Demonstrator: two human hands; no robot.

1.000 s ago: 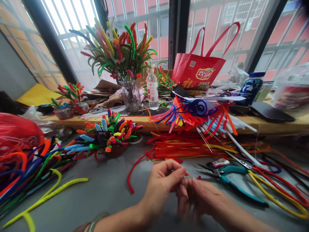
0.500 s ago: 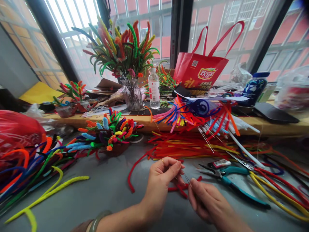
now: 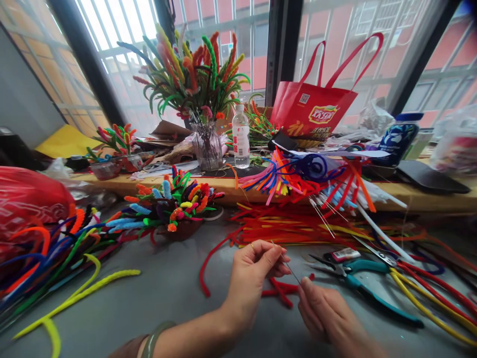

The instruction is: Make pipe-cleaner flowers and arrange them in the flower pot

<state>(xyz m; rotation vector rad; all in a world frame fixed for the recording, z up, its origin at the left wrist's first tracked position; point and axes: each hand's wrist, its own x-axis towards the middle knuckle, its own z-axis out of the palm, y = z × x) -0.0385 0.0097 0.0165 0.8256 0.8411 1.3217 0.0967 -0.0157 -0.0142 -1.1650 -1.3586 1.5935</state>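
Between my hands runs a thin dark wire (image 3: 293,272). My left hand (image 3: 257,263) pinches one end between thumb and fingers, a short tip poking out above the knuckles. The other end is in the closed fingers of my right hand (image 3: 324,308), slightly lower and to the right. Short red pipe cleaner pieces (image 3: 281,292) lie on the grey table just behind and between the hands. A longer curved red pipe cleaner (image 3: 204,271) lies left of my left hand. Pliers with teal handles (image 3: 367,283) rest to the right of my right hand.
Scissors (image 3: 387,261) with red and yellow pipe cleaners lie at the right. Behind the hands is a red and yellow pipe cleaner pile (image 3: 276,226). Coloured bundles (image 3: 175,204) and a red plastic bag (image 3: 30,199) sit left. A wooden ledge (image 3: 112,185) holds a bottle (image 3: 241,141) and vase (image 3: 207,149).
My right hand has moved a little to the right, away from my left, so a longer stretch of wire shows. The whole view has shifted slightly.
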